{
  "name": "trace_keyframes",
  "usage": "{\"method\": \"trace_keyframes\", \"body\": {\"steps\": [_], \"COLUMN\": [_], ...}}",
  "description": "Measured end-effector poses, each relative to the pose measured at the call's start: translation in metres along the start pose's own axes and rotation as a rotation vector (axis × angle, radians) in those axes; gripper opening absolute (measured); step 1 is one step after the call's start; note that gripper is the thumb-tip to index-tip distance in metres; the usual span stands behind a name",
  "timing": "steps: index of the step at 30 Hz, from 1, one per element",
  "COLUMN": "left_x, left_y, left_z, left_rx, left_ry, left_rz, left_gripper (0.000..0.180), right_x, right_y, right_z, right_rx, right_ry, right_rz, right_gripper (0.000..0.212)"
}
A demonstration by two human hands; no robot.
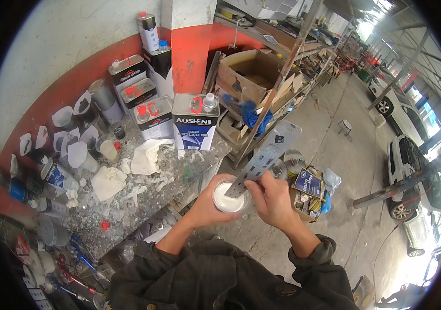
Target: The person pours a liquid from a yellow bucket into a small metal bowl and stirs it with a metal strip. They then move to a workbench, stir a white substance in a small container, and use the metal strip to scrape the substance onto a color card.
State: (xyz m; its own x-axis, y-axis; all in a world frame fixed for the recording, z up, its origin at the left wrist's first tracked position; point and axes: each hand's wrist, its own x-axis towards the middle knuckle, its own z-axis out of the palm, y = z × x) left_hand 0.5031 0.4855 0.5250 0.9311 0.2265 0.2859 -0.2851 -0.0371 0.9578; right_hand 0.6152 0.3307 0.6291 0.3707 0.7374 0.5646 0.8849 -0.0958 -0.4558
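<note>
My left hand (205, 206) is wrapped round a clear plastic cup (245, 206) with white paint (224, 199) inside. Between the thumb and fingers of my right hand (272, 199) is a flat metal mixing ruler (262, 159) with dark slots and marks. It slants, its lower end dipping into the white paint and its upper end pointing away to the right. Both hands are in front of my body, just off the bench's right edge. Nearest to them on the bench stands a rectangular metal can (195, 124) with a blue and white label and a red handle.
The speckled workbench (179, 173) holds crumpled white cloths (109, 182), several paint cans (127, 72), used cups (78, 154) and a red cap (105, 225). Right of my hands, a cardboard box (308, 214) sits on the floor. Shelving (277, 88) stands beyond; white cars (403, 170) are parked farther right.
</note>
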Motion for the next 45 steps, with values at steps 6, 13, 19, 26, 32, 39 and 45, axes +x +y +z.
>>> {"method": "trace_keyframes", "body": {"steps": [6, 13, 19, 26, 32, 39, 45], "left_x": [-0.001, 0.003, -0.002, -0.035, -0.078, -0.116, -0.122], "left_y": [0.010, 0.011, 0.020, 0.027, 0.029, 0.012, 0.001], "left_z": [-0.003, -0.027, -0.036, -0.057, -0.087, -0.105, -0.103], "left_rx": [-0.053, -0.039, 0.009, 0.001, 0.044, 0.038, 0.037], "left_ry": [-0.041, -0.212, -0.371, -0.303, -0.086, 0.249, 0.566], "left_rz": [-0.034, 0.010, -0.124, -0.077, -0.070, -0.166, -0.259], "left_gripper": [0.088, 0.085, 0.097, 0.098, 0.094, 0.092, 0.090], "right_x": [0.010, 0.019, 0.003, 0.048, 0.108, 0.211, 0.271], "right_y": [-0.017, -0.033, -0.015, 0.026, 0.074, 0.124, 0.156], "right_z": [-0.019, -0.041, 0.002, 0.033, 0.086, 0.149, 0.203], "right_rx": [0.053, 0.115, 0.215, 0.639, 0.001, -0.518, -0.379], "right_ry": [0.108, 0.173, -0.024, 0.127, -0.148, -0.416, -0.818], "right_rz": [0.049, 0.005, 0.069, 0.438, 0.028, -0.356, -0.210], "right_gripper": [0.016, 0.011, 0.012, 0.011, 0.042, 0.091, 0.118]}}
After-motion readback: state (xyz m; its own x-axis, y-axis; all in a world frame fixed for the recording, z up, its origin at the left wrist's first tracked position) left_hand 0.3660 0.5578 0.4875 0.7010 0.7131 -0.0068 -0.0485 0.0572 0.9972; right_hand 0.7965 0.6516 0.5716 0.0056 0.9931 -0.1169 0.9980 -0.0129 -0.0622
